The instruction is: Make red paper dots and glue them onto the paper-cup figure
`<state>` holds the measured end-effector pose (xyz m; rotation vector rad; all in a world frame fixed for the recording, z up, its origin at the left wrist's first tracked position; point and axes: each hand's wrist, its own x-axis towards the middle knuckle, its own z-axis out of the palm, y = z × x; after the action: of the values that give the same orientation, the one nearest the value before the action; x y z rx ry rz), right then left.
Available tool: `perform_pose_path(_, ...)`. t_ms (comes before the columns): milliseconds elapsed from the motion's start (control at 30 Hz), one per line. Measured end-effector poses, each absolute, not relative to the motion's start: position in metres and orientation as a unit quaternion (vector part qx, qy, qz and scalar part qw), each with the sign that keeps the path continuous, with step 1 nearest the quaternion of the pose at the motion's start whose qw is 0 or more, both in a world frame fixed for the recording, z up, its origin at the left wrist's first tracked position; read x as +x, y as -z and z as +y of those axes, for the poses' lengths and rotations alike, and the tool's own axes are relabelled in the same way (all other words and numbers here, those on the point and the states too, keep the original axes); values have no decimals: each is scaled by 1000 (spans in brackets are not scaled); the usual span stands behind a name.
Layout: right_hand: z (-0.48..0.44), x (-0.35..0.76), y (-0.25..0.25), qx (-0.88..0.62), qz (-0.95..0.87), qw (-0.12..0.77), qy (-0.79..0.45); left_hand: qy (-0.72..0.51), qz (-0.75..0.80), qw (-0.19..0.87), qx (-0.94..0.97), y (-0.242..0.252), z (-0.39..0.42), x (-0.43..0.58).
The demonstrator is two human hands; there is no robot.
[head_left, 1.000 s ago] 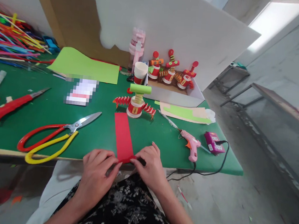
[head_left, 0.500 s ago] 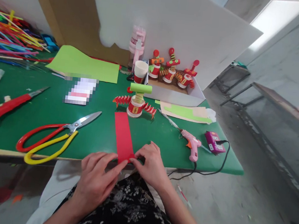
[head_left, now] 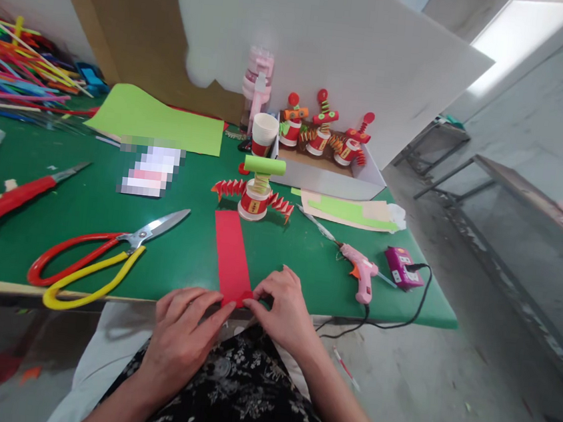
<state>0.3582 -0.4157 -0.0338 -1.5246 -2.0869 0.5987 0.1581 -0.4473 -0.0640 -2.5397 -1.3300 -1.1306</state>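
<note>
A strip of red paper [head_left: 234, 249] lies on the green table, its near end at the table's front edge. My left hand [head_left: 187, 332] pinches the near left corner between thumb and fingers. At the near right corner, my right hand [head_left: 281, 308] has the paper between thumb and curled forefinger. The near end looks slightly bent up under the fingertips. Just beyond the strip's far end stands a paper-cup figure [head_left: 253, 201] with red folded-paper arms and a light green paper roll on top.
Large scissors [head_left: 144, 235] with red and yellow handles lie left, beside a red-handled cutter [head_left: 8, 202]. A pink glue gun [head_left: 360, 266] with a cord sits right. Behind are stacked paper cups [head_left: 265, 129], a pink bottle [head_left: 257, 87] and a box [head_left: 330, 176] holding three figures.
My left thumb has drawn back slightly to the left along the strip's near edge. My right hand keeps its pinch, and the strip stays in place.
</note>
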Motion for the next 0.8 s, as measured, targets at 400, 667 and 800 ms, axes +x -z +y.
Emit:
perform_pose_path(400,-418,359,32,-556,-758,254,-228,362,-425,35,-829,70,-446,155)
perform_pose_path(667,-418,357,32,-561,-743,272,-243,345,-409,44,-844,74,-446,151)
perform_pose_path(800,-419,357,32,-563,-742,270,-245,346,-406,47,-845,74,-446,151)
